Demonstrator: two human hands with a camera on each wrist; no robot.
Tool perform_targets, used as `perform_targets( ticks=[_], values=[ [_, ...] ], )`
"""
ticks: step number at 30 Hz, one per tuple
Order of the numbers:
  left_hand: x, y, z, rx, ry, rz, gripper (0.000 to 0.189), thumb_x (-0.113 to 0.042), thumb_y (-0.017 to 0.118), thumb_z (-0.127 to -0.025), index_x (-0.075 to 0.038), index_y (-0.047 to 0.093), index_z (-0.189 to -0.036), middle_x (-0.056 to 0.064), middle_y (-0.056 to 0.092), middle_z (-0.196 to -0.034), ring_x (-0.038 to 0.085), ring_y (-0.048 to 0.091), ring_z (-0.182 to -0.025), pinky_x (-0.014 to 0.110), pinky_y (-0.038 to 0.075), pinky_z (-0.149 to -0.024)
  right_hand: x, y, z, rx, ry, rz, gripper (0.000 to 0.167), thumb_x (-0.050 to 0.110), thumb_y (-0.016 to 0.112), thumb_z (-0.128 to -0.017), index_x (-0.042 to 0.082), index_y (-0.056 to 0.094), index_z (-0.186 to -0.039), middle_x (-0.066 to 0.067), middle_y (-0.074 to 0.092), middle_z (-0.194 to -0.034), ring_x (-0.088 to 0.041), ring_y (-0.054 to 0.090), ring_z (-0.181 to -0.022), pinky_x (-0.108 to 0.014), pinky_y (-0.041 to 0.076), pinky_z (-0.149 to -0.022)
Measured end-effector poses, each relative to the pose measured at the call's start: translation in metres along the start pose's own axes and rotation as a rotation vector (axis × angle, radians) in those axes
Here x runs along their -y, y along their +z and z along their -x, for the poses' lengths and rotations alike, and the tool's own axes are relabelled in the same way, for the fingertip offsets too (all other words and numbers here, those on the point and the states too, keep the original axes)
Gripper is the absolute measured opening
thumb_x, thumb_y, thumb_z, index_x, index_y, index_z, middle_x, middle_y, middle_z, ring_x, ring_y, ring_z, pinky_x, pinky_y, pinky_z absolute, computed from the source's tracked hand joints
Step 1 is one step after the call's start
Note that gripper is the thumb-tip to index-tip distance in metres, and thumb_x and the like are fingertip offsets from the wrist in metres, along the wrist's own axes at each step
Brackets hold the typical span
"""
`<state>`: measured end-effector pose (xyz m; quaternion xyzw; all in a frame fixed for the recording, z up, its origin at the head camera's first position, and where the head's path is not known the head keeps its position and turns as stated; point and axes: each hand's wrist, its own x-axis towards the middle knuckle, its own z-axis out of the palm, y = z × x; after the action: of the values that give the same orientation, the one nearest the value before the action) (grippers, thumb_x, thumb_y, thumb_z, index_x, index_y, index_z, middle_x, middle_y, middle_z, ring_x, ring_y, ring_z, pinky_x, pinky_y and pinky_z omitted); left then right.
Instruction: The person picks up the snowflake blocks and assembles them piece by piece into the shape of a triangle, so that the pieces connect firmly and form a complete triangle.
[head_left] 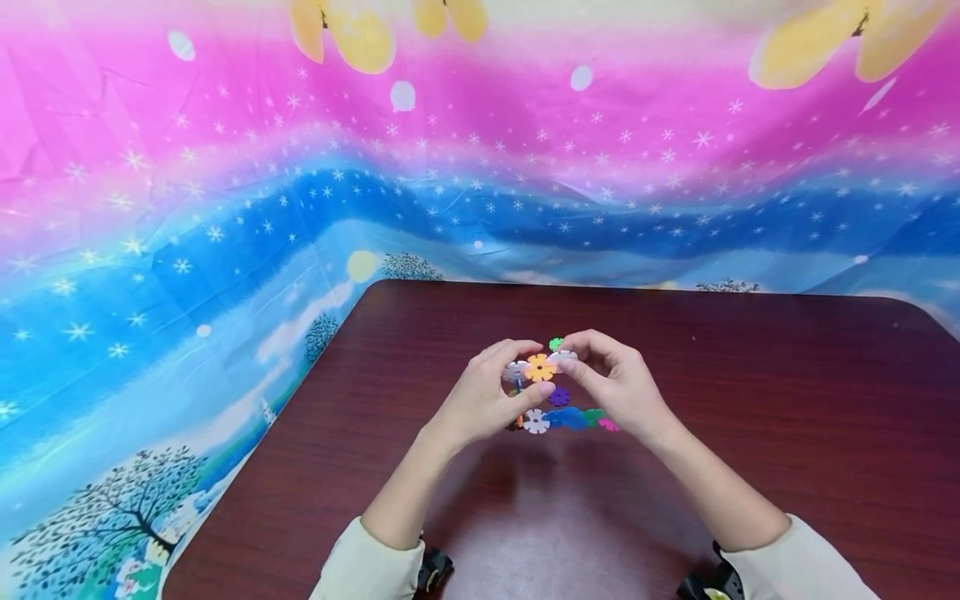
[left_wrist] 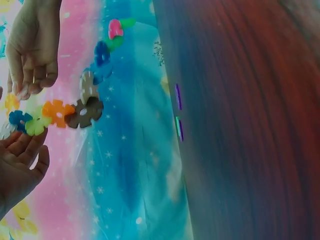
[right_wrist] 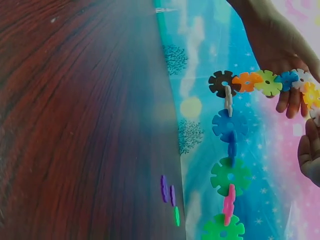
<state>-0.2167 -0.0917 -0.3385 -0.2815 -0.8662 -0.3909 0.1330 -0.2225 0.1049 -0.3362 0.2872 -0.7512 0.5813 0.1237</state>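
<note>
Above the worktop point(head_left: 810, 400), a chain point(right_wrist: 230, 124) of notched flower-shaped discs — orange, lime, blue, green, pink — turns a corner at brown; left hand point(head_left: 483, 396) grips it, right hand point(head_left: 628, 387) pinches a white disc point(head_left: 562, 357).

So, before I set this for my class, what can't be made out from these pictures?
Head view: the right hand hides whatever follows the pink piece.
Right wrist view: the bottom edge cuts off the lowest green piece.
Left wrist view: the left edge cuts off part of the left hand.
Left wrist view: the upper purple piece shows edge-on, hiding its outline.
</note>
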Motion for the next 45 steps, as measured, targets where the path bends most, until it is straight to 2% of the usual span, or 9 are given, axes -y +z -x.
perform_targets(
  ticks=[3, 6, 13, 17, 24, 30, 35, 39, 45],
  values=[
    [-0.002, 0.001, 0.0, 0.038, -0.074, -0.012, 0.051, -0.043, 0.064, -0.084, -0.013, 0.055, -0.124, -0.001, 0.058, -0.118, 0.015, 0.048, -0.106, 0.033, 0.048, -0.082, 0.0, 0.002, 0.0, 0.013, 0.018, -0.006, 0.01, 0.004, 0.06, -0.089, 0.001, 0.061, -0.098, -0.008, 0.061, -0.085, -0.019, 0.058, -0.071, -0.023, 0.051, -0.064],
    [-0.003, 0.002, 0.001, 0.061, -0.118, -0.028, 0.049, -0.042, 0.063, -0.086, -0.013, 0.056, -0.125, 0.0, 0.057, -0.121, 0.017, 0.046, -0.107, 0.034, 0.048, -0.079, -0.001, 0.003, 0.001, 0.02, 0.038, -0.013, 0.01, 0.005, 0.06, -0.089, 0.001, 0.061, -0.098, -0.008, 0.061, -0.084, -0.022, 0.057, -0.069, -0.024, 0.051, -0.061],
    [-0.003, 0.002, 0.002, 0.073, -0.135, -0.037, 0.044, -0.037, 0.062, -0.088, -0.011, 0.057, -0.123, 0.002, 0.059, -0.115, 0.017, 0.046, -0.1, 0.028, 0.048, -0.073, -0.004, 0.005, 0.001, 0.029, 0.05, -0.008, 0.011, 0.006, 0.061, -0.088, 0.002, 0.061, -0.099, -0.009, 0.061, -0.083, -0.015, 0.056, -0.066, -0.025, 0.051, -0.056],
    [-0.003, 0.0, 0.003, 0.082, -0.152, -0.026, 0.042, -0.037, 0.061, -0.088, -0.011, 0.057, -0.121, 0.001, 0.059, -0.111, 0.017, 0.046, -0.099, 0.028, 0.048, -0.071, -0.006, 0.005, 0.001, 0.031, 0.051, -0.022, 0.012, 0.005, 0.062, -0.088, 0.001, 0.061, -0.099, -0.01, 0.062, -0.084, -0.016, 0.058, -0.067, -0.026, 0.051, -0.057],
    [0.0, -0.004, 0.006, 0.073, -0.144, -0.047, 0.038, -0.034, 0.063, -0.088, -0.011, 0.059, -0.118, 0.001, 0.06, -0.108, 0.017, 0.046, -0.099, 0.028, 0.048, -0.072, -0.009, 0.002, 0.001, 0.012, 0.04, -0.014, 0.012, 0.004, 0.062, -0.088, 0.001, 0.061, -0.099, -0.011, 0.062, -0.086, -0.016, 0.058, -0.069, -0.025, 0.049, -0.058],
    [0.005, -0.01, 0.008, 0.028, -0.132, -0.058, 0.035, -0.031, 0.065, -0.087, -0.009, 0.061, -0.114, 0.0, 0.061, -0.1, 0.017, 0.047, -0.094, 0.028, 0.047, -0.069, -0.017, -0.001, 0.0, 0.013, 0.059, 0.03, 0.013, 0.005, 0.062, -0.088, 0.002, 0.061, -0.101, -0.009, 0.062, -0.085, -0.015, 0.058, -0.07, -0.025, 0.048, -0.058],
    [0.008, -0.017, 0.011, -0.023, -0.169, -0.056, 0.034, -0.031, 0.066, -0.086, -0.011, 0.061, -0.113, -0.001, 0.06, -0.092, 0.017, 0.046, -0.089, 0.028, 0.046, -0.063, -0.026, -0.004, -0.003, 0.034, 0.125, 0.113, 0.016, 0.009, 0.063, -0.088, 0.003, 0.061, -0.103, -0.009, 0.062, -0.088, -0.023, 0.058, -0.074, -0.026, 0.049, -0.059],
    [0.012, -0.022, 0.013, -0.05, -0.178, -0.073, 0.034, -0.031, 0.067, -0.085, -0.01, 0.062, -0.111, -0.001, 0.06, -0.09, 0.018, 0.046, -0.088, 0.03, 0.045, -0.064, -0.036, -0.007, -0.007, 0.078, 0.207, 0.181, 0.018, 0.011, 0.063, -0.088, 0.004, 0.06, -0.105, -0.009, 0.063, -0.092, -0.022, 0.058, -0.078, -0.028, 0.049, -0.062],
    [0.016, -0.034, 0.018, -0.081, -0.193, -0.12, 0.035, -0.032, 0.067, -0.085, -0.01, 0.061, -0.111, -0.002, 0.059, -0.087, 0.019, 0.046, -0.089, 0.03, 0.046, -0.064, -0.052, -0.01, -0.01, 0.176, 0.285, 0.274, 0.019, 0.012, 0.063, -0.088, 0.007, 0.06, -0.106, -0.004, 0.061, -0.092, -0.02, 0.054, -0.08, -0.032, 0.048, -0.065]
  ],
)
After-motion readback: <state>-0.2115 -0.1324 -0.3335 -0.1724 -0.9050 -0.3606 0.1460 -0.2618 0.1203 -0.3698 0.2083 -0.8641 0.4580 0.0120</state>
